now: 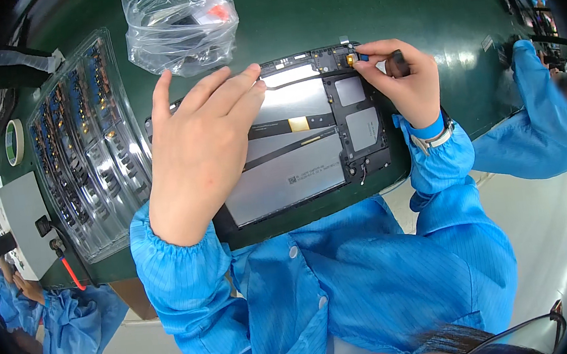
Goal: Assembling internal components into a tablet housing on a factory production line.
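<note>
An opened tablet (283, 177) lies on the green bench in front of me, its silver inner plate, black ribbon cables and black frame exposed. My left hand (201, 140) rests over its left side, fingers spread, fingertips by the far edge. At the far right corner, my right hand (404, 80) pinches a small dark blue part (363, 57) between thumb and forefinger. Touching or close beside that part is a small gold-coloured component (352, 60) on the frame. A short black object (399, 61) shows among the right hand's curled fingers; its kind is unclear.
Left of the tablet stands a clear plastic tray (89, 144) with rows of small parts. A clear plastic bag (180, 26) sits beyond it. A tape roll (14, 142), a grey-white box (25, 222) and a red-handled tool (71, 271) lie farther left. Co-workers' blue sleeves (532, 132) appear at both sides.
</note>
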Demonstrator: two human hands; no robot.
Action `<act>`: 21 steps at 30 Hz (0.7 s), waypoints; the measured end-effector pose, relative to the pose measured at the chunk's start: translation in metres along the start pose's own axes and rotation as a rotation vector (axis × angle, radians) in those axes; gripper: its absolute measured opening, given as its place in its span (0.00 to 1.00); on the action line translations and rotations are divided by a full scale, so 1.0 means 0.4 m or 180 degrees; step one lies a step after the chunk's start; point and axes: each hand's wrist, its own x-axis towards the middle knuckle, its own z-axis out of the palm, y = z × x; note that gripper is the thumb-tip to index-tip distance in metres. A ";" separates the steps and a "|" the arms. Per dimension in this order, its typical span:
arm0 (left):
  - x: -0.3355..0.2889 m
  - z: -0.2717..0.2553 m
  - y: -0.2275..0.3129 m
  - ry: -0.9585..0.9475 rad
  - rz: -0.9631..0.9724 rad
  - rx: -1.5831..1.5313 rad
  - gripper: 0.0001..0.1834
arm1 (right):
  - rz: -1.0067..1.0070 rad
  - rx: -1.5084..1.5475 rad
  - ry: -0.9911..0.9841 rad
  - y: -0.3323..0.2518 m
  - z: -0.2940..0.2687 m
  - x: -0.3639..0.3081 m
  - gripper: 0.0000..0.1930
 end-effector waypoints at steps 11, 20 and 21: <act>0.018 -0.010 0.045 -0.0029 0.0097 0.0847 0.12 | -0.0776 -0.0409 0.0201 0.035 0.017 -0.004 0.10; 0.044 -0.011 0.041 -0.0044 0.1052 0.0844 0.07 | -0.0975 -0.0513 0.0200 0.028 0.014 0.002 0.11; 0.046 -0.015 0.044 -0.0048 0.1066 0.0864 0.07 | -0.0959 -0.0512 0.0177 0.028 0.014 0.003 0.11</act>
